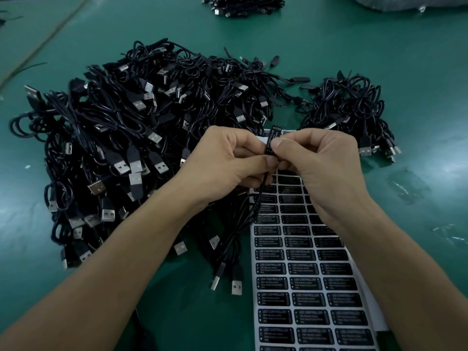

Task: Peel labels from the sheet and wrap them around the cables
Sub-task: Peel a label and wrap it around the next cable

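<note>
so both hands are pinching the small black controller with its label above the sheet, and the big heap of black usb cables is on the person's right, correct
Not quite: the big heap of black USB cables lies on the person's left, as the head view shows. Both the left hand and right hand do pinch the small black labelled controller above the white sheet of black labels.

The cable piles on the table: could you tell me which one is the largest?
The pile left of the hands; it dwarfs the right pile and the far pile.
</note>
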The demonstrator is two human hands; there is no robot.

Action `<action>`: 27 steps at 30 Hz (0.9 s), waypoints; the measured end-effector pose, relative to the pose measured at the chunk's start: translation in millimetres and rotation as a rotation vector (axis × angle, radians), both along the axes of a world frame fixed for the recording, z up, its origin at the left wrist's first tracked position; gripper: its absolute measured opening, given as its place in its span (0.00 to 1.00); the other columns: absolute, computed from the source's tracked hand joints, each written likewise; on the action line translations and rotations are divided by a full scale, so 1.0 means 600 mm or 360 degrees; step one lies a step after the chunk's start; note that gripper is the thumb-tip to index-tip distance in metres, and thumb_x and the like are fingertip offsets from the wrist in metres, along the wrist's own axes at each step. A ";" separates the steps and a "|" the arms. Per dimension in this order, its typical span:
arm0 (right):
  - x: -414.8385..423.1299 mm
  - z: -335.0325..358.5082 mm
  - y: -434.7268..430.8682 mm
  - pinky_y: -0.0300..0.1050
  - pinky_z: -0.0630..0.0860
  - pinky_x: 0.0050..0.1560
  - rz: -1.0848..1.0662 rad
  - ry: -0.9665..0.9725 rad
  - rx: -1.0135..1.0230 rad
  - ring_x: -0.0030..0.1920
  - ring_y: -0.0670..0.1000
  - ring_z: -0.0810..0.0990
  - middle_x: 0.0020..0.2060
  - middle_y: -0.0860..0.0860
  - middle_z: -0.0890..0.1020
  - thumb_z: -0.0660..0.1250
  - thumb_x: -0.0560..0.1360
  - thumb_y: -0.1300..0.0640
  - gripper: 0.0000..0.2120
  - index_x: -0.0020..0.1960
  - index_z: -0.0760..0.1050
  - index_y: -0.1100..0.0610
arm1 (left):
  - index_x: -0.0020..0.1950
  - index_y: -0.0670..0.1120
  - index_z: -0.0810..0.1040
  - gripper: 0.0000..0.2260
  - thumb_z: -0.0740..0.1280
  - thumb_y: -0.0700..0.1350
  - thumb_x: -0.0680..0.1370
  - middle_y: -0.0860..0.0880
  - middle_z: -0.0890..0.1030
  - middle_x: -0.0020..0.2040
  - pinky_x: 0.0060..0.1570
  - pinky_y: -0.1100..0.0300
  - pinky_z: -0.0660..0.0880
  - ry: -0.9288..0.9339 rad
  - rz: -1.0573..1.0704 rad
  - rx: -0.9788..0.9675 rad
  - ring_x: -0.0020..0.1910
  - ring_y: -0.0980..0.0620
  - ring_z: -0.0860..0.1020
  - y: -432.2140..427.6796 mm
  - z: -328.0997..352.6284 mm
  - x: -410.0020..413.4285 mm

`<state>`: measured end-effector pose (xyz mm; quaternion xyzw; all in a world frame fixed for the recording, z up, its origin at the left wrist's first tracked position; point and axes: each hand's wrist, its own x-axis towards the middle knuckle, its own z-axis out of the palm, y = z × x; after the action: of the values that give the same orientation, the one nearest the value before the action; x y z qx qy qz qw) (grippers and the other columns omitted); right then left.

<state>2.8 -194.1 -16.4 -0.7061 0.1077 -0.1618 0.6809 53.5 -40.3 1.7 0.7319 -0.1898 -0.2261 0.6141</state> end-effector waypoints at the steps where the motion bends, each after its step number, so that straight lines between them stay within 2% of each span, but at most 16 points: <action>1: 0.000 0.001 0.000 0.39 0.77 0.39 -0.0004 0.0001 0.0006 0.33 0.46 0.81 0.32 0.49 0.84 0.75 0.73 0.61 0.06 0.38 0.83 0.55 | 0.42 0.43 0.82 0.04 0.73 0.37 0.75 0.47 0.85 0.35 0.33 0.66 0.78 -0.0001 -0.0001 -0.0001 0.33 0.55 0.83 0.000 0.000 0.000; 15: -0.001 0.003 0.002 0.40 0.77 0.41 -0.0009 0.0023 0.0058 0.34 0.47 0.80 0.32 0.50 0.84 0.75 0.71 0.62 0.06 0.36 0.83 0.55 | 0.41 0.44 0.83 0.03 0.75 0.39 0.74 0.44 0.86 0.37 0.33 0.66 0.78 -0.0025 0.0023 0.0005 0.34 0.53 0.84 0.000 -0.005 0.003; 22: -0.001 0.005 0.004 0.38 0.77 0.39 -0.0036 0.0011 0.0079 0.32 0.46 0.80 0.30 0.50 0.83 0.75 0.70 0.64 0.07 0.35 0.82 0.56 | 0.42 0.44 0.84 0.03 0.75 0.38 0.74 0.43 0.86 0.38 0.33 0.66 0.78 -0.0052 0.0006 0.0003 0.34 0.53 0.83 0.001 -0.007 0.002; 27: -0.002 0.003 0.005 0.37 0.77 0.38 -0.0039 0.0001 0.0095 0.32 0.46 0.80 0.29 0.50 0.82 0.75 0.69 0.64 0.07 0.34 0.82 0.56 | 0.43 0.41 0.83 0.03 0.75 0.39 0.74 0.39 0.85 0.40 0.34 0.65 0.79 -0.0083 0.0002 0.0020 0.36 0.49 0.83 0.001 -0.007 0.002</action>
<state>1.7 -191.4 -14.4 -0.6842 0.1213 -0.1668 0.6995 54.6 -39.7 -2.6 0.7415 -0.2037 -0.2077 0.6046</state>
